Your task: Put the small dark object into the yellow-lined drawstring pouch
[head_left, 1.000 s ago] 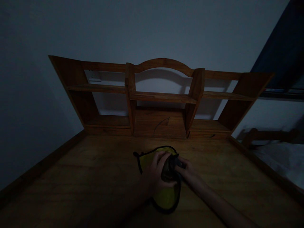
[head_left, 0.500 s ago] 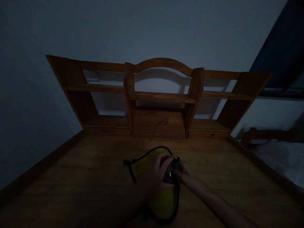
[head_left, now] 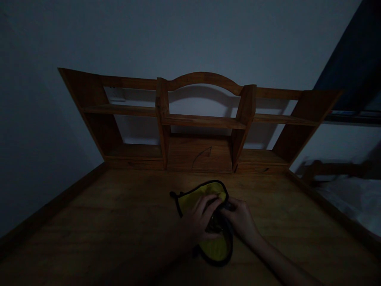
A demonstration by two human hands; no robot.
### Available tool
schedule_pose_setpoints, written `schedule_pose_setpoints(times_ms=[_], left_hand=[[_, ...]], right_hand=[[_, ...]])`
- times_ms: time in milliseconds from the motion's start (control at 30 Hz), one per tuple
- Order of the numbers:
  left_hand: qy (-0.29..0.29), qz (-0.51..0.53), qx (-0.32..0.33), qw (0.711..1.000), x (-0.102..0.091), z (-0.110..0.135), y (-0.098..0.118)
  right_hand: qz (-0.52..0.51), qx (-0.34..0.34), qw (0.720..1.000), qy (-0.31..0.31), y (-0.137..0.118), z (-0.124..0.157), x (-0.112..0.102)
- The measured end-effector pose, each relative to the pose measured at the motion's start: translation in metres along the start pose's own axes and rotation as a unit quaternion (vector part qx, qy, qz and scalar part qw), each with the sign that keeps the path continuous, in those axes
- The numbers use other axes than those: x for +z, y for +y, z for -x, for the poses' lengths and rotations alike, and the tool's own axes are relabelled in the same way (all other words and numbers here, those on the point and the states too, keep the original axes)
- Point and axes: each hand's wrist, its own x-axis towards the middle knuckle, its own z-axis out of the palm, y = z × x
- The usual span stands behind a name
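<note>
A yellow pouch with black edging lies spread on the wooden desk, with a small black tab at its left corner. Over its middle is a dark, partly shiny object, too dim to name. My left hand curves around this object from the left, fingers bent and thumb below. At the pouch's right edge, my right hand is closed, its thumb and fingers pinching something dark. Whether that is the pouch's edging or part of the dark object, I cannot tell.
A wooden shelf unit with several compartments stands along the back of the desk, against a pale wall. Raised wooden rims run along the desk's left and right sides. White bedding shows at the far right. The room is dim.
The pouch has shifted right and slightly away from me, under my hands. The dark object now sits lower against the pouch, more covered by my left hand. My right hand has moved slightly right.
</note>
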Motion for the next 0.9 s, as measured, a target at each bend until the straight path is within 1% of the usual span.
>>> schedule_pose_setpoints(times_ms=[67,167,267,367,500,633,767,900], left_hand=[[0.005,-0.005,-0.011,1.0,0.0,0.0,0.001],[0.032,0.001,-0.03,0.999,0.0,0.0,0.002],[0.057,0.011,-0.043,0.997,0.001,0.0,0.003],[0.063,0.018,-0.049,0.997,0.0,-0.001,0.003],[0.059,0.016,-0.032,0.998,-0.002,-0.001,0.003],[0.07,0.005,-0.02,0.997,0.0,-0.001,0.001],[0.064,-0.014,-0.001,0.998,0.0,-0.001,-0.001],[0.035,-0.04,0.04,0.998,-0.002,0.0,0.0]], right_hand=[[-0.035,0.007,0.999,0.0,-0.004,-0.001,0.002],[-0.065,0.018,0.998,0.002,-0.009,-0.003,0.005],[-0.063,0.034,0.997,0.003,-0.008,-0.005,0.005],[-0.047,0.038,0.998,-0.019,-0.003,-0.007,0.003],[-0.004,0.022,0.997,-0.07,0.004,-0.007,0.002],[-0.033,0.012,0.994,-0.105,0.008,-0.005,0.003],[-0.042,0.001,0.995,-0.091,0.01,-0.002,0.006],[0.015,-0.024,0.997,-0.077,0.007,0.001,0.008]])
